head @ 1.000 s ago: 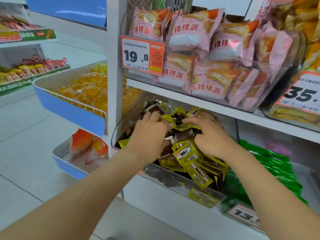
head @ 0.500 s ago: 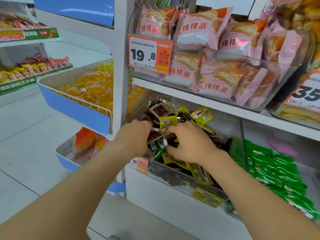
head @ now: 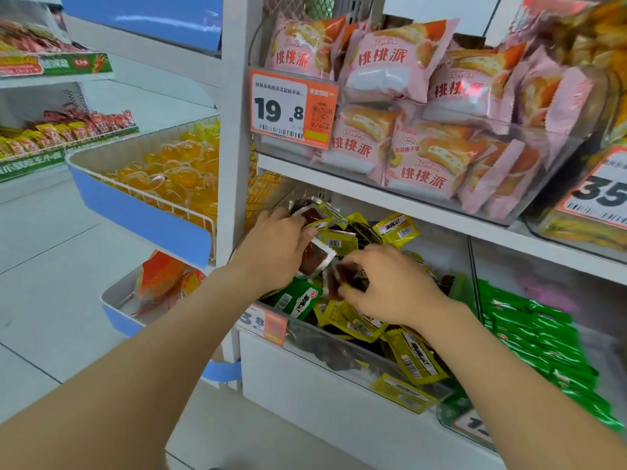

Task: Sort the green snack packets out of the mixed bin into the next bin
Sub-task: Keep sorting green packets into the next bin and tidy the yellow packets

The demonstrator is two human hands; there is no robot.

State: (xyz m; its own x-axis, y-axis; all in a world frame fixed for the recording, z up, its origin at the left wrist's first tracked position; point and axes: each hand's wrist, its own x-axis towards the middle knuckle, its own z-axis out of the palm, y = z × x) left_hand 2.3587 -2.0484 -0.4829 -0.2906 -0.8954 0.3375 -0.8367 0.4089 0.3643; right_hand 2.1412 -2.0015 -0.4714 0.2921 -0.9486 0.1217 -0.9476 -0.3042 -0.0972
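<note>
Search step in hand. Brown packet (head: 314, 257) held by left grip (head: 274, 256), another pinched by right grip (head: 390, 290). Green packet (head: 295, 300) exposed mid-frame; pick-up judged next.

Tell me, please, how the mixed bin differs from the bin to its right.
The mixed bin holds jumbled yellow, brown and green packets; the right bin holds only green packets. The mixed bin's heap rises above its front wall; the right bin's packets lie in rows. Both are clear bins on one shelf.

Upper shelf (head: 441, 217) hangs low over the mixed bin's (head: 339, 347) open top.
</note>
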